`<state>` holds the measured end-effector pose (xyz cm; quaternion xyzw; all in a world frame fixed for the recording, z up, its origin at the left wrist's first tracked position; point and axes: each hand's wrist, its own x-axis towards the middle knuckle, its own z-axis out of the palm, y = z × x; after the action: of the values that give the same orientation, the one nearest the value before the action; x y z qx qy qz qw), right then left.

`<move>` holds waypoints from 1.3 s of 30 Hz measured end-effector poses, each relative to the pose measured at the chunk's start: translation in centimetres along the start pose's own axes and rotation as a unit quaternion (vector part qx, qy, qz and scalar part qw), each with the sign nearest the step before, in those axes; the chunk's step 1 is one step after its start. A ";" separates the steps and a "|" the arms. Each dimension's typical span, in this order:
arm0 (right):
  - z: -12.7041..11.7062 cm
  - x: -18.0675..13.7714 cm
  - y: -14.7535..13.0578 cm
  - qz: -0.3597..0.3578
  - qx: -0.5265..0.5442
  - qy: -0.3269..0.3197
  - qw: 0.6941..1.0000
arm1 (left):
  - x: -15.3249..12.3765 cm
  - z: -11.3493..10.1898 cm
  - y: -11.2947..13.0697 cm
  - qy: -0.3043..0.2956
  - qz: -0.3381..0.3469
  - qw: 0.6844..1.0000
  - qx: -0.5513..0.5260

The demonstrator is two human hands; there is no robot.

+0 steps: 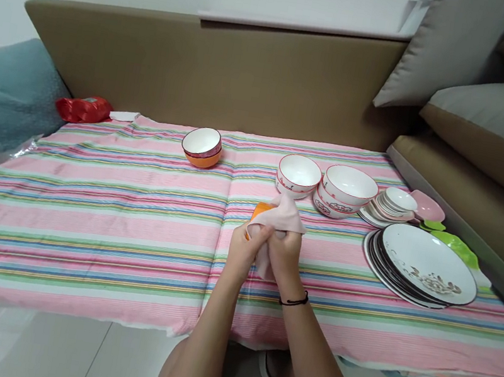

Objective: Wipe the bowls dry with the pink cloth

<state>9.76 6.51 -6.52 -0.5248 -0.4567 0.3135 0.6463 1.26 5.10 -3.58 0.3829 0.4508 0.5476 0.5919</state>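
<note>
Both my hands meet above the striped cloth, in the middle of the head view. My left hand (pixel 244 243) is closed round an orange bowl (pixel 260 209), of which only a part of the outside shows. A pale pink wiping cloth (pixel 283 217) covers the rest of it. My right hand (pixel 285 251) grips this cloth and presses it to the bowl. Beyond my hands stand white bowls with red rims (pixel 300 172). Farther left is a stack of a purple bowl (pixel 210 151) on an orange one.
The striped cloth (pixel 131 227) covers a low seat with a brown backrest (pixel 273 83). At right are stacked plates (pixel 429 264), small dishes (pixel 398 199), a pink dish (pixel 427 207) and a green leaf-shaped dish (pixel 457 248). A red packet (pixel 85 109) and a blue cushion (pixel 3 98) are at left.
</note>
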 end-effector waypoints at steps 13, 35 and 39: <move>-1.1 1.0 -0.8 -0.009 0.010 0.031 0.999 | 0.4 -1.4 0.8 -0.043 -0.061 0.996 0.055; 0.4 0.9 1.3 0.087 0.024 0.100 0.991 | 1.1 -2.7 0.5 0.005 -0.052 0.997 -0.060; 0.9 0.6 0.8 0.096 0.066 0.061 0.991 | 1.3 -2.9 0.4 0.053 -0.041 0.985 -0.162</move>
<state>9.21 7.61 -7.09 -0.5405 -0.3423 0.3709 0.6731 -1.61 6.32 -4.20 0.2336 0.4026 0.6080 0.6432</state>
